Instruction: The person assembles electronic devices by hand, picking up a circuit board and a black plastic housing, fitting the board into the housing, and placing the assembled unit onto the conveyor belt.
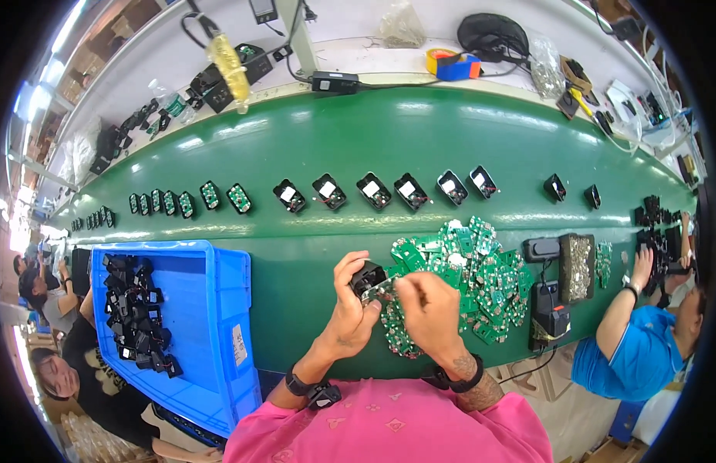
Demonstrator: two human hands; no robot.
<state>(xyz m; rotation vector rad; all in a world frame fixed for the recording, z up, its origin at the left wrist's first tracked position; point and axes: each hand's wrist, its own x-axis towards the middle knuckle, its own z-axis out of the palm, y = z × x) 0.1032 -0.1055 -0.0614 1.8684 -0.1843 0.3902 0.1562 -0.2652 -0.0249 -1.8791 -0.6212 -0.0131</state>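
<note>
Black plastic forms the small open housing (365, 276) near the centre of the frame, tilted, with the left hand's (348, 316) thumb and fingers closed around it. The right hand (432, 310) bends its fingers in close beside a small green circuit board (382, 292) at the housing's mouth; whether they pinch it, I cannot tell. Just right of centre, a heap of green circuit boards (493, 278) spreads over the green tabletop (358, 139), partly behind the right hand. At lower left stands a blue bin (229, 270) containing a cluster of black parts (134, 312). Open black housings (374, 190) line the middle of the frame in a row, while a person in a blue shirt (631, 351) sits at the right edge.
</note>
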